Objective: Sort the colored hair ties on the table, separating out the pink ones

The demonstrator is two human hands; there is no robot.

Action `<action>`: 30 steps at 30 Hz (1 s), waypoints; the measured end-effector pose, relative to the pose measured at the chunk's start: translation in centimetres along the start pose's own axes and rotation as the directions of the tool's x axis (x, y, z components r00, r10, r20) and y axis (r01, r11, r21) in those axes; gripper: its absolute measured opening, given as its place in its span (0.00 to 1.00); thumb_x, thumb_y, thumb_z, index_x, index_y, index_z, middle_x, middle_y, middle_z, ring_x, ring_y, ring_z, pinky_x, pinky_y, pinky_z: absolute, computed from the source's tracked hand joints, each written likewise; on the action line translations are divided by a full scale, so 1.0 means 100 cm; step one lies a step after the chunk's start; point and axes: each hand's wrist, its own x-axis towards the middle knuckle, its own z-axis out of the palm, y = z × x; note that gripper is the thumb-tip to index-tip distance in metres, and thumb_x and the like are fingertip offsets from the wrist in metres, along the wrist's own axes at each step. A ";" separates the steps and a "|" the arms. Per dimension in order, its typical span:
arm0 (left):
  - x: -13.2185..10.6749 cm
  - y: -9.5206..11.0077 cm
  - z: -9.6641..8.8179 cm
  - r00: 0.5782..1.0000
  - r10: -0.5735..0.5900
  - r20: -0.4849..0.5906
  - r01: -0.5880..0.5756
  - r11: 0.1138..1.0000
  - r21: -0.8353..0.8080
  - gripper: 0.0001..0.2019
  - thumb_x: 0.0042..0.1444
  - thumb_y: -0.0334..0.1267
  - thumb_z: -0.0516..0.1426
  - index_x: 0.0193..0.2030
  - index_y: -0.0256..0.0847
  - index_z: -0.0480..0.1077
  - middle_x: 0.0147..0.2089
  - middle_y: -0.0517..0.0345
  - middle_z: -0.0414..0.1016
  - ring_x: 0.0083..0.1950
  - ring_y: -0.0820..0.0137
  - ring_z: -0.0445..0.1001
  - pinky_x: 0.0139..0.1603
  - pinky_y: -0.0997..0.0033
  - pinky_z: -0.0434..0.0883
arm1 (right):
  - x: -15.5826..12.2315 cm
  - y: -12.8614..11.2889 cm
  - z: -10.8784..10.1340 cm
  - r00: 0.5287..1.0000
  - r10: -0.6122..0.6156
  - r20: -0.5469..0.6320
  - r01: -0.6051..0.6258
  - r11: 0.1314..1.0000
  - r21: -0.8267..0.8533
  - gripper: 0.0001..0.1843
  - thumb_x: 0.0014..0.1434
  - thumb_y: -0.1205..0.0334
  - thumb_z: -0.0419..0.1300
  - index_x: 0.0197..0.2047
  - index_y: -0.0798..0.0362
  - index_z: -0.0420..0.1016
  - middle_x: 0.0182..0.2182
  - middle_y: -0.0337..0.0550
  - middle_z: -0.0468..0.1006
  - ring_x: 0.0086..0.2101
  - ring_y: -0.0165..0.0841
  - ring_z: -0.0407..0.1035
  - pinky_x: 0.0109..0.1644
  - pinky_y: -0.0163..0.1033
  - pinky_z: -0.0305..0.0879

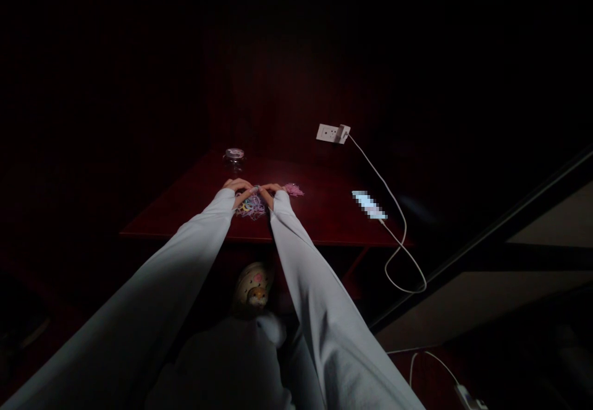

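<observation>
At tbl: 2 hands, 2 strand piles, 1 jar

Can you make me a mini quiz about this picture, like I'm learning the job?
1. Which is nearer the left hand: the jar or the phone?
2. True or false: a cable runs from the phone to the plug.
3. Fill in: the pink pile lies beside the ___ hand.

Key:
1. The jar.
2. True.
3. Right hand.
</observation>
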 end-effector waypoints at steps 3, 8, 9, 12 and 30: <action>-0.002 0.005 -0.003 1.000 -0.002 -0.006 0.002 1.000 -0.010 0.14 0.64 0.52 0.61 0.37 0.46 0.81 0.49 0.53 0.87 0.54 0.57 0.80 0.64 0.56 0.69 | 0.000 0.001 0.000 1.000 0.006 0.006 -0.006 1.000 -0.014 0.14 0.70 0.49 0.67 0.39 0.48 0.89 0.38 0.41 0.85 0.44 0.37 0.71 0.58 0.42 0.65; -0.001 0.006 -0.004 1.000 -0.018 -0.006 0.018 1.000 -0.011 0.14 0.63 0.54 0.61 0.37 0.47 0.80 0.49 0.53 0.87 0.51 0.57 0.80 0.63 0.56 0.70 | -0.002 0.001 0.000 1.000 -0.006 0.008 0.006 1.000 -0.011 0.17 0.71 0.46 0.64 0.38 0.47 0.88 0.39 0.41 0.85 0.46 0.38 0.72 0.58 0.43 0.66; 0.000 0.005 -0.003 1.000 -0.020 -0.007 0.020 1.000 -0.013 0.14 0.62 0.54 0.61 0.36 0.47 0.80 0.49 0.53 0.87 0.51 0.57 0.80 0.63 0.56 0.70 | -0.002 0.001 0.000 1.000 -0.006 0.007 0.006 1.000 -0.012 0.17 0.71 0.46 0.64 0.38 0.47 0.88 0.39 0.41 0.85 0.46 0.38 0.72 0.58 0.43 0.66; 0.000 0.004 -0.001 0.999 -0.033 -0.021 0.033 0.999 -0.018 0.14 0.62 0.54 0.60 0.35 0.47 0.79 0.48 0.53 0.87 0.50 0.56 0.79 0.62 0.55 0.70 | -0.002 0.001 0.000 1.000 -0.009 0.018 0.010 1.000 -0.021 0.16 0.71 0.47 0.64 0.40 0.47 0.88 0.40 0.42 0.85 0.46 0.39 0.72 0.58 0.44 0.67; -0.001 0.005 -0.003 1.000 -0.010 0.022 0.009 1.000 0.027 0.11 0.64 0.47 0.59 0.38 0.46 0.80 0.52 0.53 0.87 0.56 0.57 0.80 0.63 0.57 0.69 | 0.001 0.008 0.007 0.996 -0.035 0.088 0.035 0.999 0.002 0.18 0.68 0.40 0.68 0.43 0.45 0.89 0.43 0.41 0.87 0.48 0.38 0.76 0.61 0.45 0.70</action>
